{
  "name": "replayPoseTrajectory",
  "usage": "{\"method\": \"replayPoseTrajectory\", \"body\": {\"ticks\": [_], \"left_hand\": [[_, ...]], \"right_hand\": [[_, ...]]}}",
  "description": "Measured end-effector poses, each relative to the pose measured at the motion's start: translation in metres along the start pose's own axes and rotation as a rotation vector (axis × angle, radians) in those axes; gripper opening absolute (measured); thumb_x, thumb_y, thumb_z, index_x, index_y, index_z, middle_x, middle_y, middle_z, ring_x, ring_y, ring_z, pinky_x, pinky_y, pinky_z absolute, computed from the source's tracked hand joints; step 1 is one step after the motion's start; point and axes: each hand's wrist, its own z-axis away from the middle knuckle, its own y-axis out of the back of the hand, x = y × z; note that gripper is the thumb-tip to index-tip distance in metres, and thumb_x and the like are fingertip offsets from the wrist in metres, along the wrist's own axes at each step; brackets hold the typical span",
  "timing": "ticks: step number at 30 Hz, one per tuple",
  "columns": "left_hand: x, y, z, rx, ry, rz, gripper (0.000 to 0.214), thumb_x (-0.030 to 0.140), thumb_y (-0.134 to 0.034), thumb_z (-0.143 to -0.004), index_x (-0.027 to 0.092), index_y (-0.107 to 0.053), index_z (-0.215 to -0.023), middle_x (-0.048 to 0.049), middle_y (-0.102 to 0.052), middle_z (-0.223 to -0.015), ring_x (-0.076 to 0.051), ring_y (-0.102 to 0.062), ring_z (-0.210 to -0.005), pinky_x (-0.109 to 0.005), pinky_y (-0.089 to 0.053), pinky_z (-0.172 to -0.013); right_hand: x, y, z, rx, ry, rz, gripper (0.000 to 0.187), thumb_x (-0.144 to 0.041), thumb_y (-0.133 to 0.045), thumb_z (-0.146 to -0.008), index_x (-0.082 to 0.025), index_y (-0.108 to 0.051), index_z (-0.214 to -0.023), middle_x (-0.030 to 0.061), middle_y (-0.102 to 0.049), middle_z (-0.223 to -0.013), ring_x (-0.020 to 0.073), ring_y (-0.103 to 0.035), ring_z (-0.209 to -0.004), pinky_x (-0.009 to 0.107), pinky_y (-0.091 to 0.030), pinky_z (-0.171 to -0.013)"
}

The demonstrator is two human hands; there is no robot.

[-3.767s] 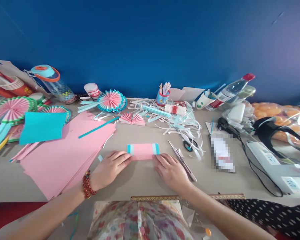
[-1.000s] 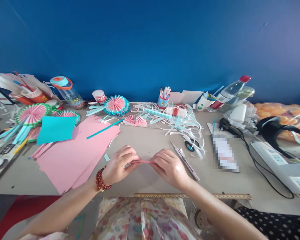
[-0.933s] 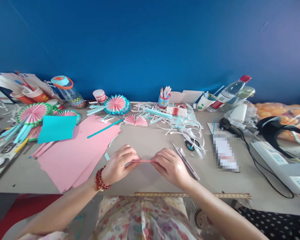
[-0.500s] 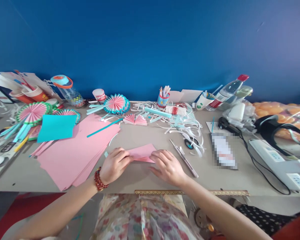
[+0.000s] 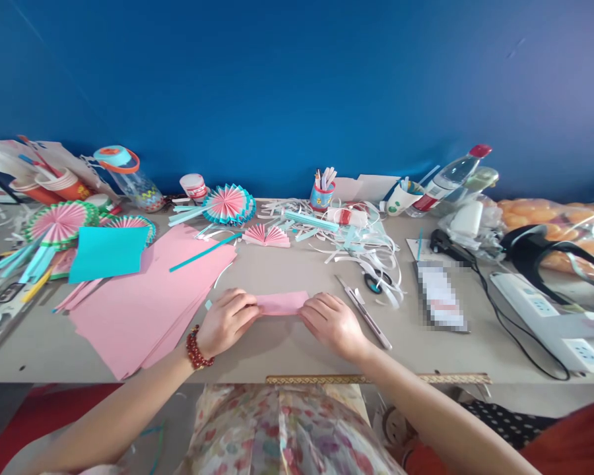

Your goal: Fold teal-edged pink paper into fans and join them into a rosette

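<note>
Near the front edge of the desk (image 5: pixel 287 270), between two hands, lay a pink paper strip (image 5: pixel 283 303), its long sides running left to right. It was plain and pale, narrow from front to back, with a slightly darker band along the near side; that band was probably a folded layer, though the view was too coarse to be sure. The left hand (image 5: pixel 229 323), below a wrist with a red beaded bracelet (image 5: pixel 197 349), gripped one end, and the right hand (image 5: pixel 335 324) gripped the other. Both ends of the strip were covered by the fingers, and the right thumb was hidden.

Left of the hands, the large pink sheets (image 5: pixel 143 316) were partly covered by a turquoise sheet (image 5: pixel 109 254). Beyond the right hand, white paper strips (image 5: pixel 391 251) covered much of the scissors (image 5: pixel 373 282), so that mainly a dark handle loop showed. Farther right, an object (image 5: pixel 441 297) was blurred into blocks and could not be read. At the bottom right corner, orange-red cloth (image 5: pixel 579 439) was cut off by the frame.
</note>
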Motion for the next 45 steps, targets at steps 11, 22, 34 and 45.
{"method": "replayPoseTrajectory", "body": {"ticks": [11, 22, 34, 45], "left_hand": [[0.014, 0.000, 0.008, -0.198, -0.081, -0.164, 0.018, 0.013, -0.050, -0.095, 0.017, -0.064, -0.105, -0.0059, -0.066, -0.094, -0.020, -0.059, -0.086, -0.035, -0.046, -0.077], [0.008, -0.001, -0.001, -0.179, 0.298, 0.167, 0.014, 0.020, -0.052, -0.096, 0.019, -0.065, -0.093, -0.0030, -0.066, -0.092, -0.015, -0.064, -0.080, -0.026, -0.049, -0.072], [-0.012, -0.003, -0.014, -0.276, 0.415, 0.298, 0.004, 0.017, -0.062, -0.089, 0.019, -0.064, -0.085, -0.0004, -0.063, -0.083, -0.014, -0.060, -0.074, -0.025, -0.046, -0.067], [-0.021, -0.001, -0.020, -0.363, 0.484, 0.366, 0.017, 0.033, -0.062, -0.090, 0.019, -0.067, -0.083, -0.0001, -0.065, -0.083, -0.014, -0.060, -0.074, -0.024, -0.040, -0.065]], "right_hand": [[-0.011, -0.008, 0.008, -0.136, 0.087, 0.032, 0.018, -0.013, -0.045, -0.097, -0.017, -0.063, -0.094, 0.0063, -0.064, -0.087, 0.0189, -0.055, -0.084, 0.031, -0.042, -0.076], [-0.003, -0.012, -0.015, -0.254, -0.100, -0.165, 0.013, -0.022, -0.053, -0.098, -0.019, -0.065, -0.094, 0.0043, -0.067, -0.088, 0.0169, -0.060, -0.084, 0.027, -0.044, -0.074], [-0.007, -0.015, -0.042, -0.464, -0.282, -0.070, 0.021, -0.038, -0.058, -0.096, -0.018, -0.062, -0.091, 0.0051, -0.070, -0.090, 0.0193, -0.064, -0.083, 0.028, -0.037, -0.065], [-0.005, -0.007, -0.057, -0.617, -0.328, -0.110, 0.022, -0.032, -0.047, -0.099, -0.021, -0.066, -0.097, 0.0039, -0.073, -0.100, 0.0178, -0.066, -0.088, 0.025, -0.035, -0.065]]}}
